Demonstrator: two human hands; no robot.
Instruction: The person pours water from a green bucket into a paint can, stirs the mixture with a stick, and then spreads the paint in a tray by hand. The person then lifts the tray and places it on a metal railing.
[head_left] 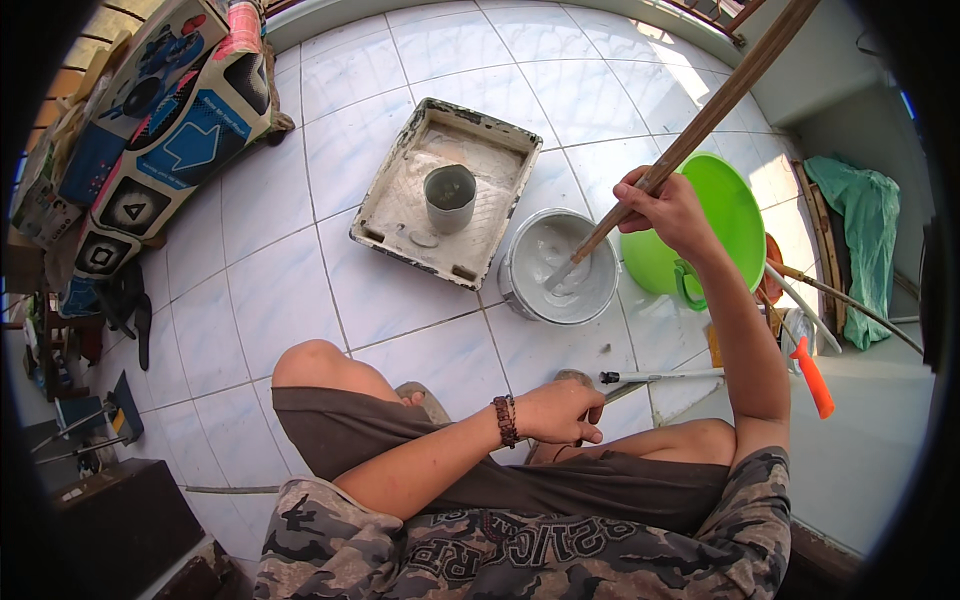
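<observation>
My right hand is closed round a long wooden stick, which slants down into a bucket of light grey paint. The stick's paint-coated lower end dips into the paint. My left hand hangs loosely above my crossed legs, thumb apart from the slightly bent fingers, holding nothing that shows. Close to its fingertips lies a thin pale rod with a black tip. Left of the bucket, a paint-smeared roller tray carries an upright grey cup.
A bright green bucket lies tipped beside the paint. At right are an orange-handled tool, several sticks and a green plastic sheet. Boxes and a patterned mat stand at far left, with a dark box at lower left. White tiles cover the floor.
</observation>
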